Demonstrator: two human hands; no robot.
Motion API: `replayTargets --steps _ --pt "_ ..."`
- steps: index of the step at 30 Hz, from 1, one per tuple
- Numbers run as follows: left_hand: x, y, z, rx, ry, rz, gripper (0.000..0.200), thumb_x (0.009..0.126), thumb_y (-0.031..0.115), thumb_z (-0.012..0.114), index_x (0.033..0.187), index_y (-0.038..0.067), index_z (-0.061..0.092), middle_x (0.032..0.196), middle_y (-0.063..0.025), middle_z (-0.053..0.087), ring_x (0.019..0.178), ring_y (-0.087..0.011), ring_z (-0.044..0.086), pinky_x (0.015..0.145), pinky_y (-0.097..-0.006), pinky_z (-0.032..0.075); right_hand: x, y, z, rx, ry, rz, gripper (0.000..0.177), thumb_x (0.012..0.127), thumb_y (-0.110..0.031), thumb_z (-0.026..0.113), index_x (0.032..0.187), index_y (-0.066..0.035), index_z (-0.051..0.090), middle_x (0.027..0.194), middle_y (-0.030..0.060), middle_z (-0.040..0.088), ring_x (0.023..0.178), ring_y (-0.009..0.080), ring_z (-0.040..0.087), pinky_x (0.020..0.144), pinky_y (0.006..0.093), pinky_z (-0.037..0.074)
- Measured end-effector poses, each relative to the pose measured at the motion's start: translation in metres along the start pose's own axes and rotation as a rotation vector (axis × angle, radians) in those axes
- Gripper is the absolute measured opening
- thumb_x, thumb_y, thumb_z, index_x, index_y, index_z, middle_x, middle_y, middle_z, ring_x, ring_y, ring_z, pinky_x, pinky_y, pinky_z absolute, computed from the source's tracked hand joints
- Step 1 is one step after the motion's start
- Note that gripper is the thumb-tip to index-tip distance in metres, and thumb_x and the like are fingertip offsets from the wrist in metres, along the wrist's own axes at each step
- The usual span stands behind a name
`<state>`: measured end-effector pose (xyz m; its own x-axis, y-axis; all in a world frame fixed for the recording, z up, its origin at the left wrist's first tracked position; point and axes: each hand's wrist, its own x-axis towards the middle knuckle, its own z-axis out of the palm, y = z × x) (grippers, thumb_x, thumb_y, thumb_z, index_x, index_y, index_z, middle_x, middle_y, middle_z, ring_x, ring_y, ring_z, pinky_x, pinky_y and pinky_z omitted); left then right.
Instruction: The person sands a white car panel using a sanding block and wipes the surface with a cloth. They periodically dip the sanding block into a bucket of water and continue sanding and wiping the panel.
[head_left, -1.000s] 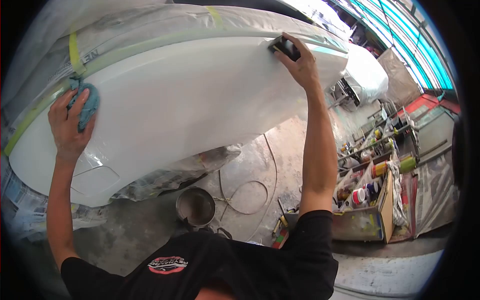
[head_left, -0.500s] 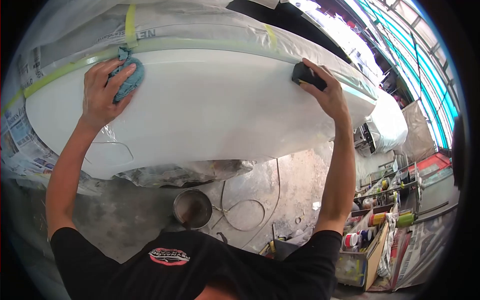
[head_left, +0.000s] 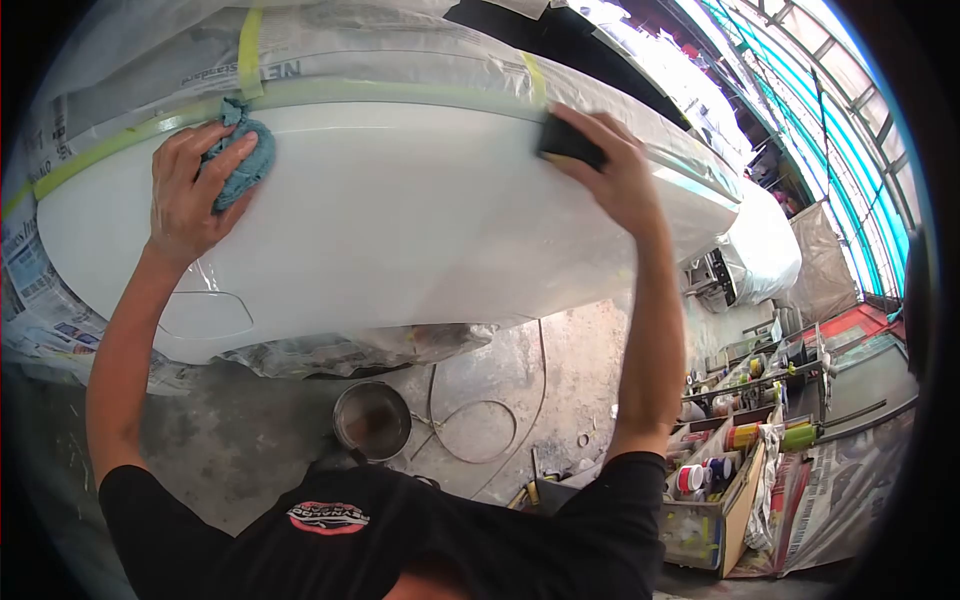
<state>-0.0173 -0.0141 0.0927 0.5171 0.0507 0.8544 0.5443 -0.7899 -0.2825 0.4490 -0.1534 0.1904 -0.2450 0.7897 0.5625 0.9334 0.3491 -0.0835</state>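
Observation:
A white car body panel stretches across the view, its upper edge bordered by greenish masking tape. At the panel's upper left, my left hand grips a crumpled blue cloth against the surface. My right hand is closed around a dark sanding block near the panel's upper edge, right of the middle. Motion blurs the block and fingers slightly. The block's underside is hidden, though it appears to rest on the panel. A fuel-door outline shows below my left wrist.
Newspaper and plastic masking cover the car above the panel. A bucket stands on the concrete floor beside a looped hose. At the lower right, a rack holds paint cans and bottles.
My right hand has slid left along the panel's upper edge with the sanding block. My left hand keeps its place on the panel with the cloth; the whole view has shifted slightly.

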Motion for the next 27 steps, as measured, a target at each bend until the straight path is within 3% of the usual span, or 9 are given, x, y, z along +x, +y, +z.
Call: replayTargets --steps 1,3,6,9,12,15,17,24,27 --pt "0.000 0.001 -0.001 0.001 -0.004 0.007 0.066 0.071 0.010 0.087 0.134 0.015 0.067 0.130 -0.0101 0.063 0.118 -0.0325 0.059 0.102 -0.0451 0.044 0.012 -0.030 0.015 -0.029 0.008 0.027 0.059 0.081 -0.024 0.084 0.137 -0.028 0.067 0.115 0.0022 0.070 0.112 0.0262 0.065 0.109 0.0475 0.041" --pt "-0.001 0.003 -0.002 0.004 -0.012 -0.002 0.065 0.071 0.009 0.086 0.134 0.015 0.067 0.129 -0.0101 0.063 0.118 -0.0325 0.059 0.102 -0.0448 0.044 0.025 -0.067 0.028 -0.122 0.036 -0.077 0.060 0.082 -0.029 0.084 0.139 -0.030 0.066 0.116 0.0012 0.069 0.113 0.0251 0.064 0.110 0.0441 0.039" --pt "-0.001 0.001 0.000 0.001 -0.005 0.002 0.065 0.071 0.009 0.086 0.134 0.014 0.068 0.129 -0.0100 0.063 0.118 -0.0323 0.059 0.102 -0.0445 0.045 0.010 -0.018 0.007 -0.081 0.002 -0.131 0.063 0.081 -0.023 0.085 0.141 -0.018 0.065 0.112 0.0098 0.069 0.099 0.0289 0.066 0.093 0.0409 0.052" --pt "-0.001 0.001 0.001 -0.022 -0.001 -0.011 0.066 0.072 0.008 0.086 0.135 0.014 0.067 0.129 -0.0101 0.063 0.119 -0.0322 0.058 0.102 -0.0445 0.044 -0.028 0.050 -0.014 0.175 0.006 0.139 0.064 0.081 -0.019 0.085 0.142 -0.018 0.064 0.112 0.0106 0.068 0.095 0.0274 0.068 0.089 0.0402 0.054" --pt "0.000 0.003 0.000 -0.030 -0.003 -0.044 0.067 0.073 0.007 0.085 0.137 0.013 0.066 0.129 -0.0101 0.062 0.118 -0.0320 0.058 0.101 -0.0441 0.044 0.003 -0.018 0.016 0.127 0.027 0.046 0.063 0.081 -0.018 0.085 0.141 -0.018 0.065 0.113 0.0106 0.069 0.096 0.0283 0.069 0.089 0.0390 0.055" --pt "0.000 0.004 0.002 -0.017 -0.004 -0.051 0.066 0.075 0.007 0.085 0.138 0.013 0.066 0.127 -0.0098 0.062 0.115 -0.0312 0.058 0.100 -0.0431 0.043 0.048 -0.120 0.077 -0.080 0.110 -0.118 0.059 0.085 -0.034 0.082 0.141 -0.031 0.064 0.120 0.0065 0.066 0.122 0.0284 0.059 0.114 0.0493 0.038" --pt "0.006 0.003 0.005 -0.022 -0.008 -0.045 0.065 0.077 0.008 0.084 0.139 0.013 0.065 0.126 -0.0093 0.062 0.113 -0.0305 0.057 0.098 -0.0423 0.043 0.059 -0.154 0.085 -0.049 0.044 -0.112 0.059 0.087 -0.032 0.081 0.143 -0.033 0.062 0.124 0.0043 0.065 0.127 0.0255 0.057 0.117 0.0508 0.033" --pt "0.018 0.006 0.000 -0.039 -0.075 0.008 0.063 0.080 0.009 0.082 0.140 0.013 0.063 0.124 -0.0086 0.061 0.110 -0.0296 0.056 0.097 -0.0429 0.043 -0.067 0.073 -0.013 -0.081 0.178 0.338 0.061 0.087 -0.030 0.081 0.145 -0.027 0.062 0.122 0.0093 0.069 0.112 0.0297 0.067 0.100 0.0426 0.051" --pt "0.035 0.021 0.007 -0.018 -0.116 0.012 0.065 0.080 0.009 0.081 0.141 0.013 0.061 0.122 -0.0088 0.060 0.110 -0.0302 0.056 0.096 -0.0439 0.043 -0.120 0.100 -0.039 -0.220 0.141 0.564 0.062 0.088 -0.028 0.081 0.147 -0.024 0.060 0.124 0.0118 0.069 0.108 0.0303 0.068 0.097 0.0414 0.052"
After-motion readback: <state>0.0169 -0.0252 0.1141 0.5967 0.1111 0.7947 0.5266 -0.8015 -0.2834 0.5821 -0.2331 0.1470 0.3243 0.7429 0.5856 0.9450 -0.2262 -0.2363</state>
